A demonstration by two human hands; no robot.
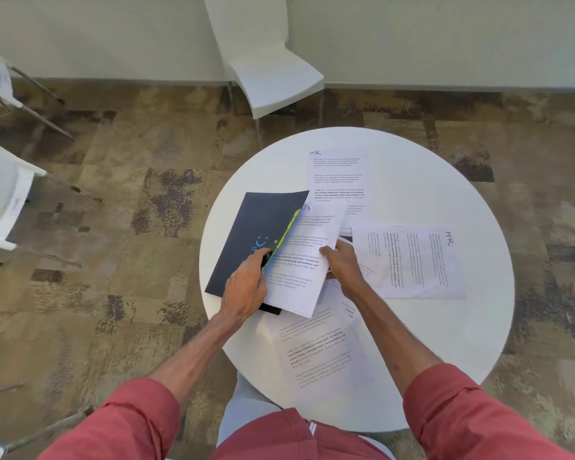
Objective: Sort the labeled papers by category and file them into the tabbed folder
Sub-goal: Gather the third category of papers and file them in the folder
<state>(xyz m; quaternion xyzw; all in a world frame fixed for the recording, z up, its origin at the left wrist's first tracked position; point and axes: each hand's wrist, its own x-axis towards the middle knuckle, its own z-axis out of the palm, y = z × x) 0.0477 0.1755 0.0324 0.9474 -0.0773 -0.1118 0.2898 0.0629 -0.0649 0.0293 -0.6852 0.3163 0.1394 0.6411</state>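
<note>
A dark navy tabbed folder [256, 227] with a smiley mark lies on the left part of the round white table [445, 343]. My left hand [246, 283] holds its front cover up at the right edge, where a yellow-green divider [287, 235] shows. My right hand [342, 263] pinches a printed sheet [299, 277] whose left edge sits inside the folder opening; its label is partly hidden. Two sheets marked HR lie on the table, one at the back [339, 174] and one turned sideways at the right [412, 260]. Another printed sheet [319, 353] lies near me.
A white chair [266, 68] stands behind the table by the wall. More white chairs [0, 200] stand at the left on patterned brown carpet [130, 200]. The table's right and far-right surface is bare white.
</note>
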